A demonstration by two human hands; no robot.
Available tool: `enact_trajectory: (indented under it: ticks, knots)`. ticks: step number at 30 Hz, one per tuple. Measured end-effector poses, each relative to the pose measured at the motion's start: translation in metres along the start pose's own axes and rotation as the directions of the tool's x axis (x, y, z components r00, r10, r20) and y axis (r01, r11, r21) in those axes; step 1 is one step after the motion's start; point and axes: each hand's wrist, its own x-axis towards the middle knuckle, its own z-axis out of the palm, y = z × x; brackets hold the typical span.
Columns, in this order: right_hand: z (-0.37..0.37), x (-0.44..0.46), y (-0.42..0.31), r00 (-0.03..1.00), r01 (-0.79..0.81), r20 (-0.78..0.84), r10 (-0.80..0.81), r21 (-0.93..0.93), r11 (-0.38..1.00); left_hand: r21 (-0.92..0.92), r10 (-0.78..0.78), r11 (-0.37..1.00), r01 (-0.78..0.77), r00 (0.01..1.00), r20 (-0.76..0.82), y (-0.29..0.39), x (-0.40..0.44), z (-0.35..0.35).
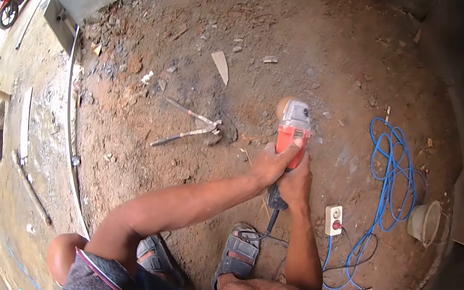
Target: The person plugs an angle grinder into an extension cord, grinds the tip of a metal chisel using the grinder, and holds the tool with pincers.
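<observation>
A red and grey angle grinder [292,132] is held out over the dirt floor, its disc side facing left. My left hand [273,163] is closed around its body, the thumb lying along the red housing. Further back, my right hand [296,184] wraps the rear part, close against the left. The grinder's black cord [272,220] runs down past my sandal. On the ground to the left lies a pair of long-handled cutters [200,129], jaws toward the grinder.
A tangled blue extension cable [389,173] and white socket block [333,219] with a plug lie right. A bucket [424,222] stands near the right wall. My sandaled feet [240,251] are below. A light shard [220,67] and rubble lie ahead; a long pipe [70,116] runs along the left.
</observation>
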Motion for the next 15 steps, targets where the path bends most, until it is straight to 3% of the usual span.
enact_trajectory:
  ticks: [2,5,8,11,14,15]
  knots:
    - [0.002,-0.006,0.004,0.999,0.021,-0.026,-0.022,-0.030,0.999,-0.126,-0.002,0.992,-0.005,0.998,-0.057,-0.012,0.011,0.006]
    - [0.003,-0.010,0.013,0.990,0.128,-0.053,-0.131,-0.068,0.989,0.000,0.036,0.999,-0.036,0.995,-0.094,-0.021,0.011,0.006]
    - [0.003,-0.012,0.012,0.996,0.079,-0.043,-0.078,0.029,0.996,0.146,0.042,0.989,-0.022,0.990,-0.136,-0.021,0.009,0.008]
    - [0.003,-0.007,0.019,0.993,0.119,-0.028,-0.118,0.045,0.992,0.260,0.250,0.942,-0.211,0.960,-0.124,-0.044,0.009,0.013]
    - [0.002,-0.015,0.022,0.999,0.039,-0.021,-0.042,-0.119,0.992,0.005,0.251,0.968,-0.251,0.968,0.017,-0.055,0.015,0.011]
    - [0.001,-0.018,0.029,0.992,0.121,-0.026,-0.123,-0.071,0.990,-0.103,0.214,0.973,-0.207,0.975,0.053,-0.056,0.014,0.009]
